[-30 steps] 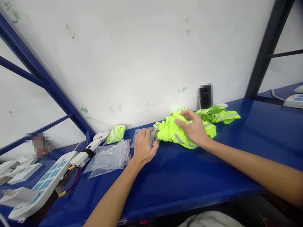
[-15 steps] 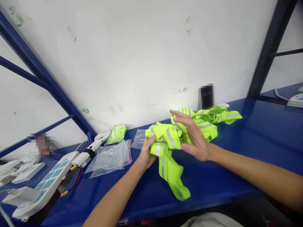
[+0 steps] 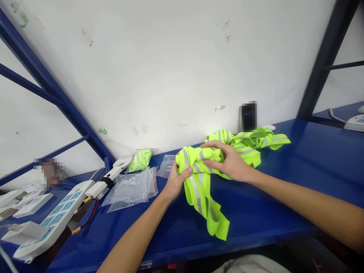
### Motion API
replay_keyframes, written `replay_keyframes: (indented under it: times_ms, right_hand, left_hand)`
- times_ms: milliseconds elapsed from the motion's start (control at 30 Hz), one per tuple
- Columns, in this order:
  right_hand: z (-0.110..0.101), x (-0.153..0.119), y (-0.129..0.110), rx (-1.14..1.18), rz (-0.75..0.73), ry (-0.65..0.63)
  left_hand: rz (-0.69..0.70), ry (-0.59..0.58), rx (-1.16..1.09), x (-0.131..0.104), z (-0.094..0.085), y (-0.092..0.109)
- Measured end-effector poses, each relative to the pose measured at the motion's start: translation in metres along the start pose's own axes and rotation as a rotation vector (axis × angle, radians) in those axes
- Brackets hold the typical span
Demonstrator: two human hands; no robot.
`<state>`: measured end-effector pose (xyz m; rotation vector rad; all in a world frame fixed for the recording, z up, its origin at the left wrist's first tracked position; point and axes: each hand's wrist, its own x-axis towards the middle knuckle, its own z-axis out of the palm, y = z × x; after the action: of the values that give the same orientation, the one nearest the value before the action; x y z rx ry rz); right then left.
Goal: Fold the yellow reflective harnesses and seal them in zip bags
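Observation:
A bundle of neon yellow-green straps with silver stripes [image 3: 196,159] is held above the blue tabletop, its loose ends hanging toward the table's front edge. My left hand [image 3: 176,181] wraps round the bundle's left side, thumb across the front. On the right side, my right hand [image 3: 227,161] has its fingers and thumb closed on the same bundle. Behind it lies a pile of similar straps [image 3: 251,146]. Clear zip bags [image 3: 135,187] rest left of my left hand, beside a bag packed with folded yellow-green material [image 3: 140,160].
On the left are a white fan [image 3: 123,162], a long power strip [image 3: 61,212] with a plugged-in adapter, and a red-black cable [image 3: 92,217] with yellow connectors. A dark, pixelated object [image 3: 248,116] leans on the wall. Blue rack posts [image 3: 54,87] slant at the left.
My right hand has come down and left from its spread, raised pose and closed on the bundle. The bundle and its hanging ends have shifted and turned slightly.

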<state>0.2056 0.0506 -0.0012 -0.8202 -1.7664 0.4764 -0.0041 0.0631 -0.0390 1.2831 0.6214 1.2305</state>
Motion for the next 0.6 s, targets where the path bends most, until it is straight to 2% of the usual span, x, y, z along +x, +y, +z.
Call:
replay_keyframes:
  times_ms: [67,167,267,333,433,533,600]
  right_hand:
    - [0.0017,0.0034,0.0002,0.146,0.154,0.072]
    - [0.0046,0.0070,-0.0004,0.535,0.442,0.168]
    - [0.0052,0.0075,0.0001,0.910,0.688,0.111]
    - [0.0039,0.0069,0.0014,1.011,0.797,0.023]
    - [0.0011,0.0060,0.0023,1.010,0.855,-0.073]
    - [-0.0006,0.0064,0.0009,1.003,0.848,-0.155]
    - [-0.0005,0.0066,-0.0007,0.988,0.793,-0.191]
  left_hand:
    - [0.028,-0.043,0.072,0.0010,-0.0040,-0.0016]
    - [0.039,-0.122,0.132,0.0025,-0.0053,0.0004]
    - [0.030,-0.164,0.164,0.0037,-0.0034,0.0034]
    - [0.105,-0.124,0.205,0.0042,-0.0024,0.0042]
    - [0.228,-0.074,0.274,0.0051,-0.0018,0.0040]
    - [0.216,-0.043,0.282,0.0069,-0.0010,0.0036]
    - [0.227,0.035,0.289,0.0086,-0.0004,0.0037]
